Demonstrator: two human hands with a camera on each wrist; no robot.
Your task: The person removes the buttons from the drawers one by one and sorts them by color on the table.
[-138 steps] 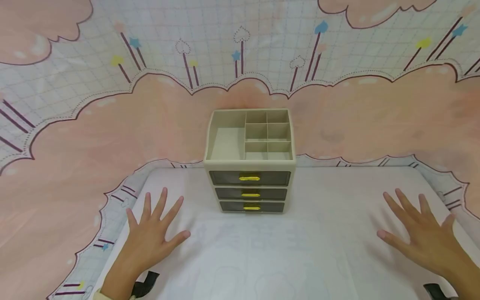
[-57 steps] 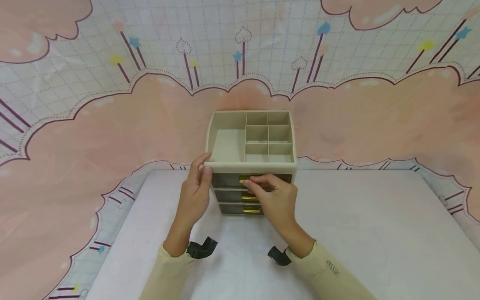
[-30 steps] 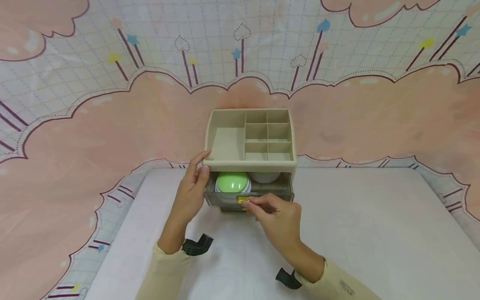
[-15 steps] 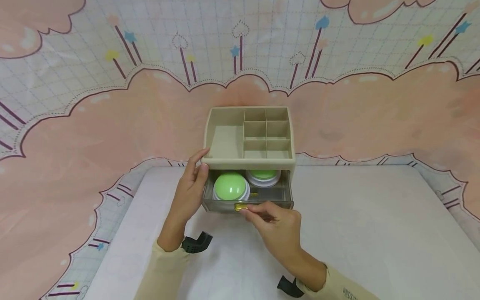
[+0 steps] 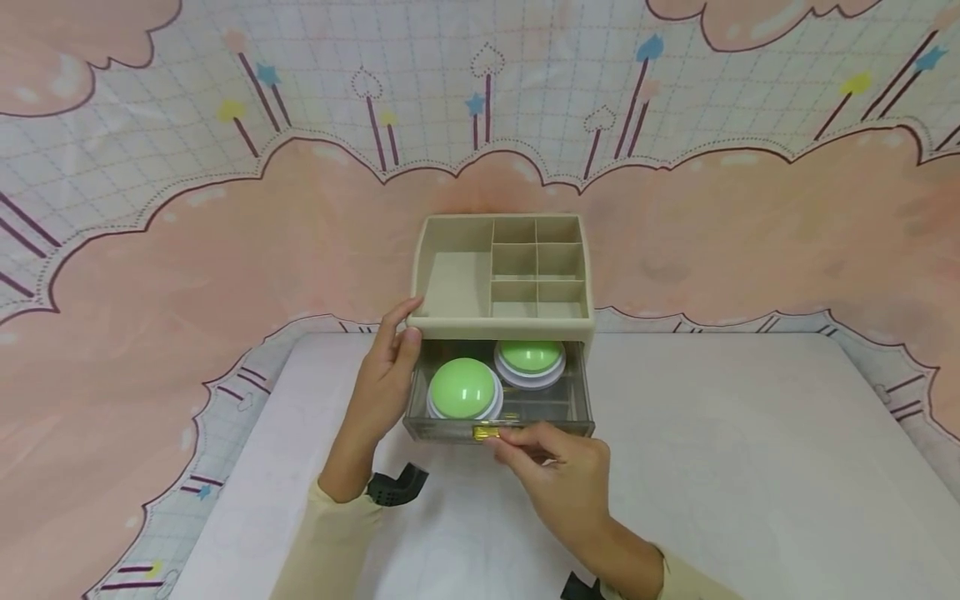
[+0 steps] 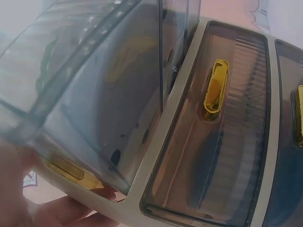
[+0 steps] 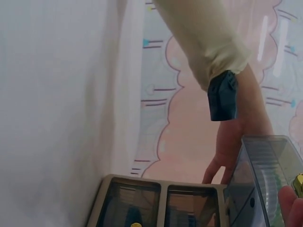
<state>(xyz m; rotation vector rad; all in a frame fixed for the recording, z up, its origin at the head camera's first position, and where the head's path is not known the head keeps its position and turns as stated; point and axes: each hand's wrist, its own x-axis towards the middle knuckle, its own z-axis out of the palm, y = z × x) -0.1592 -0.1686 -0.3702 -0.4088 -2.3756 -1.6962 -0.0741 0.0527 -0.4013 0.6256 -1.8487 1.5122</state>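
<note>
A cream desktop organizer (image 5: pixel 501 329) stands at the middle of the white table, its smoky clear top drawer (image 5: pixel 551 408) pulled well out. Inside lie two round push buttons with green domes and white bases: one at the front left (image 5: pixel 463 387), one farther back on the right (image 5: pixel 530 358), partly under the organizer's top. My right hand (image 5: pixel 570 479) pinches the drawer's gold handle (image 5: pixel 483 433) between thumb and fingertips. The left hand (image 5: pixel 375 396) grips the organizer's left front corner, index finger over the rim. In the left wrist view, a lower drawer (image 6: pixel 236 137) stays closed.
The organizer's top has one large compartment (image 5: pixel 457 283) and several small ones. A cloud-patterned cloth (image 5: pixel 675 250) hangs behind the white table (image 5: pixel 712 450). Dark camera mounts (image 5: pixel 397 485) sit on both wrists.
Both hands came in from the sides to the organizer. The right hand took the top handle and drew the drawer toward me, uncovering the two green buttons; the left hand stayed at the corner.
</note>
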